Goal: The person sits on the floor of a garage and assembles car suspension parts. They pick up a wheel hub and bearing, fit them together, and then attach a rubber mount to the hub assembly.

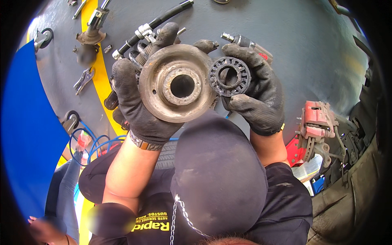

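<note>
My left hand [134, 98], in a dark knit work glove, grips a worn, rusty round metal spring seat [157, 96] by its rim. Its face is turned up, with a raised collar around a central hole. A ribbed black strut bearing ring [209, 77] is pinched between the thumb and fingers of my right hand [261, 90], also gloved. The ring is held just beside the seat's right edge; whether they touch I cannot tell. Behind my left hand lies a coil spring [142, 51], partly hidden by the glove.
A black-handled bar tool [171, 13] and a hand-held power tool [244, 42] lie beyond my hands. Locking pliers [84, 81] rest left, near a yellow floor stripe [100, 77]. A red brake caliper [316, 116] stands right. Blue hose [96, 143] curls lower left, beside another person's leg [70, 179].
</note>
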A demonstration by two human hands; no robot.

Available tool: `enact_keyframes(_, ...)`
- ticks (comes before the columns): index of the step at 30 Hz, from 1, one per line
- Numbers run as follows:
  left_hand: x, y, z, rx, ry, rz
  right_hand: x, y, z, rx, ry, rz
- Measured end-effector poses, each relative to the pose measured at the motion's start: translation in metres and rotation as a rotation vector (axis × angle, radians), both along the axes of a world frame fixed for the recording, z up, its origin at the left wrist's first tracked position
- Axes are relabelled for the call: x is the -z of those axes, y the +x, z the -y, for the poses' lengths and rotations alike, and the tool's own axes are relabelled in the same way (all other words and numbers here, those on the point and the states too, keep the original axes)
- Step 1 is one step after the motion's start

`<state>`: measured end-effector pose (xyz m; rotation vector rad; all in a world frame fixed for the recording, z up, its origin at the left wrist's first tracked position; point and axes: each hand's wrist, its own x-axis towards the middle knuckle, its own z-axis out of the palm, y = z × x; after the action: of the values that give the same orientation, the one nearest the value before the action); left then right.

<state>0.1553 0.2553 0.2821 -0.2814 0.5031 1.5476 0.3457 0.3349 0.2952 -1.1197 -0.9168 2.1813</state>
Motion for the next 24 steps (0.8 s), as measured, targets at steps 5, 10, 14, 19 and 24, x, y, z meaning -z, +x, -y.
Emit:
enact_keyframes(5,-0.005,-0.001,0.001,-0.039,0.012,0.120,-0.002,0.000,-0.001,-0.031,-0.014,-0.016)
enact_keyframes(10,-0.004,-0.003,0.002,-0.023,0.042,0.114,0.002,-0.003,0.000,-0.049,0.062,-0.114)
enact_keyframes(14,-0.003,-0.002,0.001,-0.039,0.128,0.274,0.010,-0.001,0.004,-0.146,0.292,-0.159)
enact_keyframes(19,0.003,0.002,-0.002,-0.027,0.022,0.060,0.011,-0.006,0.010,-0.213,0.427,-0.036)
enact_keyframes(24,0.007,0.003,-0.004,-0.064,0.031,0.149,0.018,-0.004,0.008,-0.243,0.471,0.045)
